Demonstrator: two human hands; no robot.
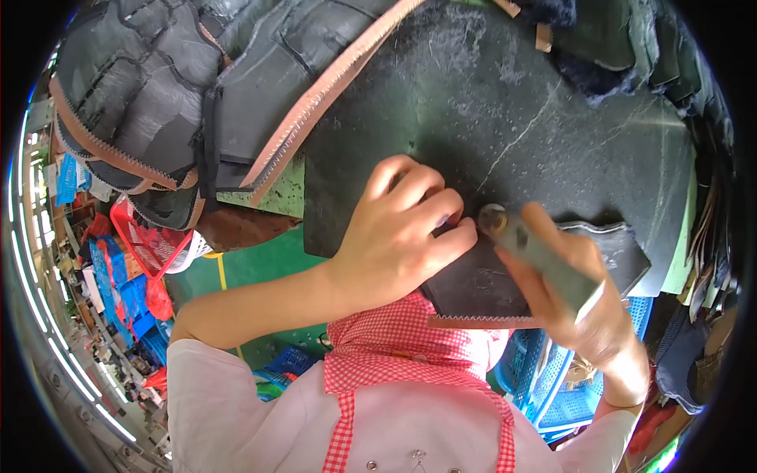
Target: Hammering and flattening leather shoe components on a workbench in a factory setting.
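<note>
A black leather piece (pixel 489 282) with a pinkish-brown zigzag-cut strip along its near edge lies at the front of a dark worktop. The curled fingers of my left hand (pixel 410 229) close down on its far left edge. My right hand (pixel 572 276) is wrapped round a grey metal hammer (pixel 544 248), held over the piece. The hammer's round end is close to my left fingertips; its handle is hidden by my hand. To the right of the hammer, a pale line runs along the piece's far edge.
The dark worktop (pixel 441 102) is scuffed. Stacked black pieces with brown zigzag-cut strips (pixel 150 102) lie at the far left, more dark pieces (pixel 607 39) at the far right. Blue plastic baskets (pixel 579 386) stand below the right edge, a red basket (pixel 154 236) at the left.
</note>
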